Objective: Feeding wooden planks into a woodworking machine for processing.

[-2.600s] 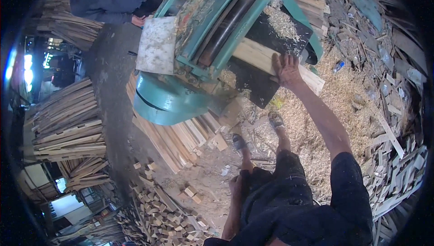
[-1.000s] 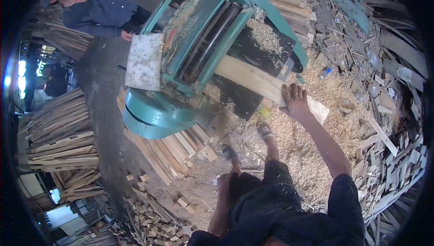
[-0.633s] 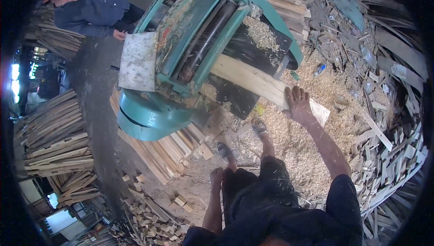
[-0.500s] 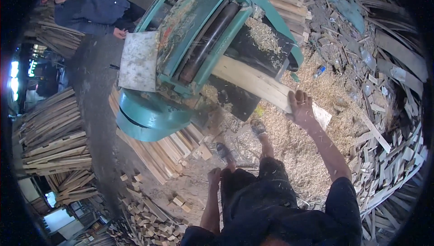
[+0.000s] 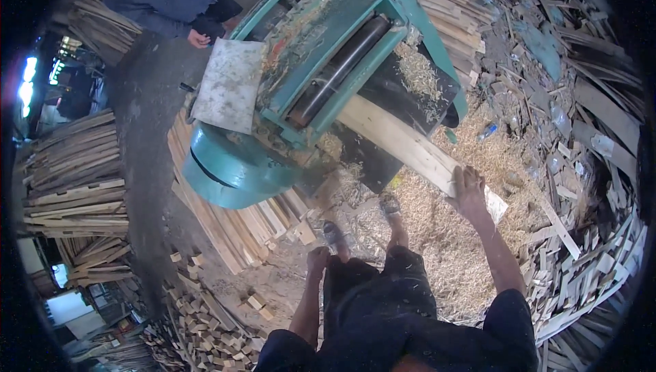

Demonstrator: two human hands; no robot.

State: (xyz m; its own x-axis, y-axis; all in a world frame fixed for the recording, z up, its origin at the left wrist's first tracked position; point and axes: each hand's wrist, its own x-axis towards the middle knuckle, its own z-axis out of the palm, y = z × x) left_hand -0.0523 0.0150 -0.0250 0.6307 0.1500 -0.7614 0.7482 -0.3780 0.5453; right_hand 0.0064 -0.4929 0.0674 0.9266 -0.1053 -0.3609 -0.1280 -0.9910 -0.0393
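A pale wooden plank (image 5: 403, 136) slants out of a green planing machine (image 5: 273, 109), its far end under the machine's edge beside a dark roller (image 5: 339, 71). My right hand (image 5: 469, 193) grips the plank close to its near end, the fingers laid over the top face. My left hand (image 5: 318, 260) hangs low by my left knee, its fingers curled into a fist. Nothing shows in that fist. Shavings (image 5: 418, 68) lie on the machine's dark bed beside the plank.
A co-worker's hand (image 5: 199, 38) is near a whitish board (image 5: 229, 85) on the machine's left. Stacked boards (image 5: 75, 167) stand at the left. Small wood blocks (image 5: 212, 324) are heaped at lower left. Sawdust (image 5: 444, 263) covers the floor; scrap wood (image 5: 594, 276) piles up right.
The whole view has shifted slightly, so the machine appears farther right. My right hand keeps its place on the plank, and my left hand stays closed by the knee.
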